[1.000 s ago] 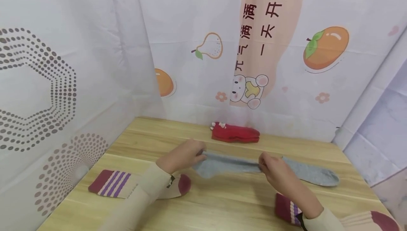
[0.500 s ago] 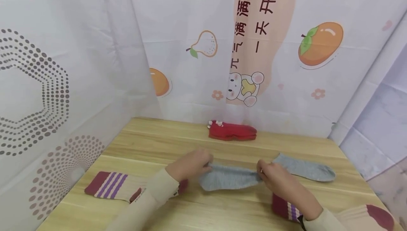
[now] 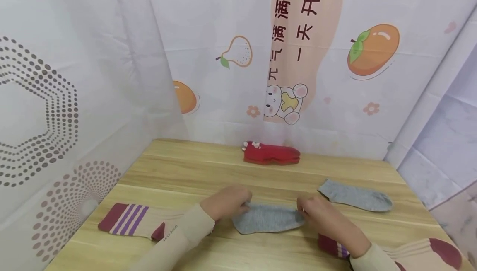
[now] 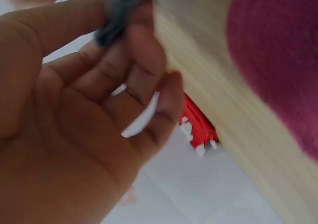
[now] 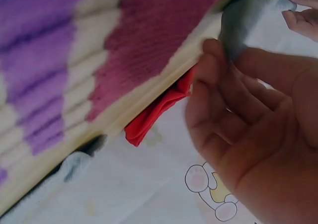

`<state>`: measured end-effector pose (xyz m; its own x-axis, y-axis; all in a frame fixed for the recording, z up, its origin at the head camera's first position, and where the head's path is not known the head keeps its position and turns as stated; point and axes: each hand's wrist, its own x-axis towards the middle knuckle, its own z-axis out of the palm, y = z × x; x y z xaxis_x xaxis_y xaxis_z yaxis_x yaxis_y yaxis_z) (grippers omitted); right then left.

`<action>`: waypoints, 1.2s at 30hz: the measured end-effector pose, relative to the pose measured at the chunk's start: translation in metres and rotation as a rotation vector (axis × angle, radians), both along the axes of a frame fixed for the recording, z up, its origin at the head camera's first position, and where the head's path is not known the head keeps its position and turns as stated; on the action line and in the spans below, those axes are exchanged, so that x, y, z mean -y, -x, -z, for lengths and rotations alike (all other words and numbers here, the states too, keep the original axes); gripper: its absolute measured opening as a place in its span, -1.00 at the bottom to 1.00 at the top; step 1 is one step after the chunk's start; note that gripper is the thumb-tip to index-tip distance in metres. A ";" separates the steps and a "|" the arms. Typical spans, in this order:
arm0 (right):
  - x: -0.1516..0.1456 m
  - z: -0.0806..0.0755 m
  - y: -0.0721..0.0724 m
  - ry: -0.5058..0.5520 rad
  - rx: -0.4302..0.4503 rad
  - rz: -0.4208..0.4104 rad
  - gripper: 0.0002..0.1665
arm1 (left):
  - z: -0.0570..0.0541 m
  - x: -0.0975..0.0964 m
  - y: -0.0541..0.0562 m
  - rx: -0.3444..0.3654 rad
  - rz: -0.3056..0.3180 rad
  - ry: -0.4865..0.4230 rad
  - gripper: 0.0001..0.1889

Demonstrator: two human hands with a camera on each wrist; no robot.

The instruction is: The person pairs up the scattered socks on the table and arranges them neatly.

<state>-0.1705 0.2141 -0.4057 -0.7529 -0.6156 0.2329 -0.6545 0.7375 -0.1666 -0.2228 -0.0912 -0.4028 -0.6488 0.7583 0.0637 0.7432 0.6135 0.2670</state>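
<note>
A grey sock [image 3: 266, 218] is stretched sideways between both hands, low over the wooden table. My left hand [image 3: 227, 202] pinches its left end; in the left wrist view the thumb and index finger close on a dark grey bit of the sock [image 4: 118, 18]. At the other end my right hand [image 3: 316, 212] pinches the fabric between thumb and fingers, and the right wrist view shows the sock [image 5: 243, 23] running from there toward the left hand. A second grey sock [image 3: 355, 195] lies flat just beyond the right hand.
At the back lies a folded red pair of socks [image 3: 272, 154] with white trim. A cream sock with purple stripes and maroon ends [image 3: 128, 220] lies under the left forearm, a similar one [image 3: 421, 252] under the right. Curtains [image 3: 208, 134] border the wooden table [image 3: 179, 167].
Both hands have come down and toward the body with the grey sock, which now hangs flatter and lower. The second grey sock has come clear of the right hand in the head view.
</note>
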 end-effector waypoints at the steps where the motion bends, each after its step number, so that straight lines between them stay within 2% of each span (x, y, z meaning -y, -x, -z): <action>1: -0.002 0.000 0.000 -0.012 0.005 -0.004 -0.77 | -0.002 0.001 0.000 0.009 -0.016 0.001 -0.82; 3: -0.005 -0.002 -0.001 -0.032 0.053 0.007 -0.82 | -0.006 0.005 0.000 0.025 -0.053 0.005 -0.89; 6: -0.012 -0.010 -0.001 -0.028 0.174 0.066 -0.88 | -0.013 0.009 0.001 0.025 -0.093 0.017 -0.82; 8: -0.015 -0.015 0.000 -0.004 0.239 0.108 -0.88 | -0.016 0.009 0.000 0.000 -0.090 0.032 -0.78; 11: -0.023 -0.020 0.002 0.023 0.271 0.147 -0.85 | -0.020 0.004 0.000 -0.030 -0.057 0.037 -0.76; 17: -0.047 -0.031 0.010 0.044 0.210 0.197 -0.92 | -0.031 -0.021 -0.002 -0.079 -0.001 0.035 -0.74; 23: -0.074 -0.038 0.019 0.043 0.178 0.308 -0.89 | -0.044 -0.054 -0.001 -0.090 0.031 0.011 -0.73; 29: -0.104 -0.046 0.020 0.050 0.130 0.372 -0.85 | -0.053 -0.093 0.003 -0.090 0.072 -0.012 -0.71; 36: -0.130 -0.049 0.020 0.047 0.138 0.417 -0.80 | -0.059 -0.135 0.004 -0.108 0.112 -0.010 -0.69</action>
